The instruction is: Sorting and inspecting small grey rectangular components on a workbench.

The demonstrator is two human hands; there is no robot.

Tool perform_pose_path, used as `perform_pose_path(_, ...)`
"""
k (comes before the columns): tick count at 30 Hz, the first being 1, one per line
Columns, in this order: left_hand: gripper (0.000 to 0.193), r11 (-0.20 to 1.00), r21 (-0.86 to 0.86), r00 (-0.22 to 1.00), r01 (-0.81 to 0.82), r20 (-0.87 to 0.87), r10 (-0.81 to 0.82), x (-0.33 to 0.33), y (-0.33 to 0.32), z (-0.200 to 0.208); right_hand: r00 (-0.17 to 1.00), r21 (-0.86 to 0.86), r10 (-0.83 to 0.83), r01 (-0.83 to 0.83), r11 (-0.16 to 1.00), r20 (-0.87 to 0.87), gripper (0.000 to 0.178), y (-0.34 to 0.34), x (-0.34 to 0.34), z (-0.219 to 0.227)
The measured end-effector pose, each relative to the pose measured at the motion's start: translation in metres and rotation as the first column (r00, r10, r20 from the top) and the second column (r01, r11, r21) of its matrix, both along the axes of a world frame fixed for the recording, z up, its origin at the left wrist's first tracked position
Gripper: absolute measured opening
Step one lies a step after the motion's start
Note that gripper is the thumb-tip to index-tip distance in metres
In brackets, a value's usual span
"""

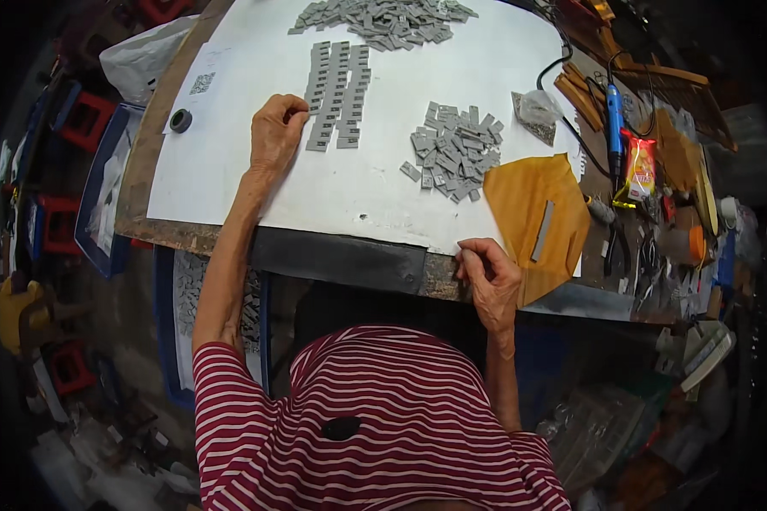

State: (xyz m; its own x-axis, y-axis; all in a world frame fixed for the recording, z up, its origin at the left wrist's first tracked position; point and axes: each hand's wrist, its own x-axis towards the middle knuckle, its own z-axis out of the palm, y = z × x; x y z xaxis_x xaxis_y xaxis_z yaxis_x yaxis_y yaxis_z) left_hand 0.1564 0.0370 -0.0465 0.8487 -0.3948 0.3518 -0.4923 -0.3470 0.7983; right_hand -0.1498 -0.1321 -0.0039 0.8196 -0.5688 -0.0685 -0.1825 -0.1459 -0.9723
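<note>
Small flat grey pieces stand lined up in three columns [339,94] on the white sheet covering the table. My left hand [278,132] is closed, its fingertips at the lower end of the leftmost column; whatever they pinch is hidden. At the table's near edge, my right hand [492,279] has thumb and fingers drawn together, and I cannot make out anything between them. Close beside it lies a sheet of brown paper [504,200] with a grey strip [543,230] on it. A loose heap of the same grey pieces [456,153] sits between the columns and the paper.
A larger pile of grey pieces [388,21] is at the far edge. A dark ring [180,120] lies left. To the right are a clear bag of small parts [535,117], a blue pen-like tool [614,119] with a cord, and a snack packet [639,170].
</note>
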Motion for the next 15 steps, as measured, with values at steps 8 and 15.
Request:
perform_pose_path(8, 0.011, 1.0, -0.008, 0.997, -0.028, 0.069, 0.028, -0.014, 0.0, 0.013, 1.0, 0.03, -0.002, 0.002, 1.0, 0.009, 0.01, -0.003, -0.002, -0.004)
perform_pose_path(15, 0.014, 0.939, 0.046, 0.931, 0.342, 0.122, -0.345, -0.091, -0.044, 0.046, 1.0, -0.028, 0.0, 0.001, 1.0, 0.025, 0.01, -0.003, -0.004, -0.006)
